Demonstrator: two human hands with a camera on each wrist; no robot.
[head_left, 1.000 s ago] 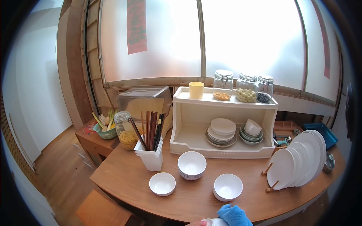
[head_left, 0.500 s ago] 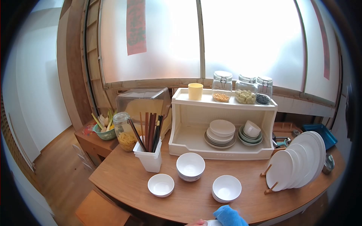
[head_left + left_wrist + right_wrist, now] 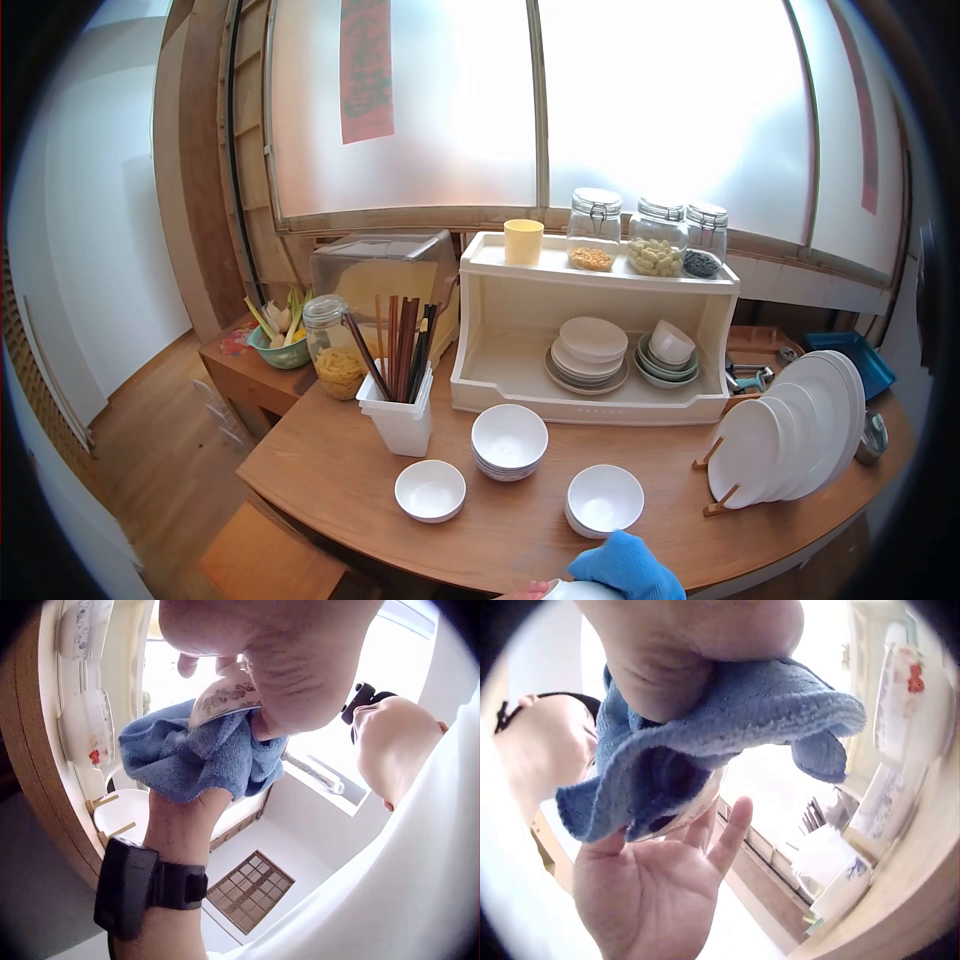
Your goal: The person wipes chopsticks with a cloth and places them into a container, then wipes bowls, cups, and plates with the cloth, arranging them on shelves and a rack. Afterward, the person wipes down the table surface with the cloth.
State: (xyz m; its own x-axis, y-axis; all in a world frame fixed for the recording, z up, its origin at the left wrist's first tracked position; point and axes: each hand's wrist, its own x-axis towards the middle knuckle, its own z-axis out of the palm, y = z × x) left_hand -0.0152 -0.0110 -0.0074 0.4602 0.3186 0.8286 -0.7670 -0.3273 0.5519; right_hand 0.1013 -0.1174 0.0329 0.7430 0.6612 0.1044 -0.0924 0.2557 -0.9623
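At the bottom edge of the head view my left hand (image 3: 528,592) holds a white bowl (image 3: 580,592) close to the table's front edge. The left wrist view shows the bowl's patterned outside (image 3: 225,701), its rim pinched between the thumb and fingers of that hand (image 3: 300,660). A blue towel (image 3: 630,565) covers my right hand (image 3: 690,645), whose fingers are hidden in its folds. The right hand grips the towel and presses it into and around the bowl. In the right wrist view, the left palm (image 3: 660,892) lies beneath the bowl.
Three groups of white bowls stand on the table (image 3: 340,480): one left (image 3: 430,490), a stack mid-table (image 3: 509,440) and one right (image 3: 605,498). Behind are a chopstick holder (image 3: 400,420) and a white shelf (image 3: 590,410) with dishes. Plates (image 3: 745,450) stand in a rack at right.
The blue towel has shifted around the bowl, dipping slightly, then rising and moving right. The left hand keeps hold of the bowl. Bowls on the table stay where they were.
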